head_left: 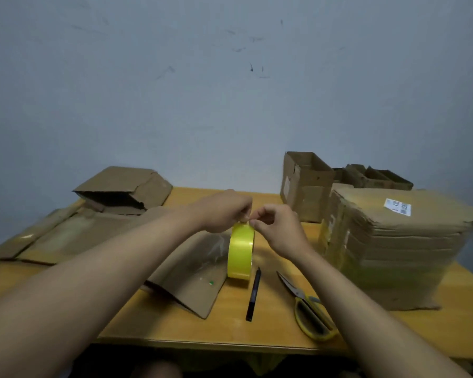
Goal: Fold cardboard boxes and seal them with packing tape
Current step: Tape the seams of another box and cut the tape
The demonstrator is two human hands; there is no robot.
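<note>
The person shows 2 bare forearms, which reach in from the bottom corners of the view. No sleeve covers them up to the frame edge. The left hand (224,211) and the right hand (280,227) are bare too, and their short fingernails look plain.

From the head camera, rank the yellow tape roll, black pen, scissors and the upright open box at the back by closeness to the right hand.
From the right hand:
1. Yellow tape roll, pinched at its top.
2. Black pen, below it.
3. Scissors, lower right.
The upright open box, behind: too close to the pen to rank.
</note>
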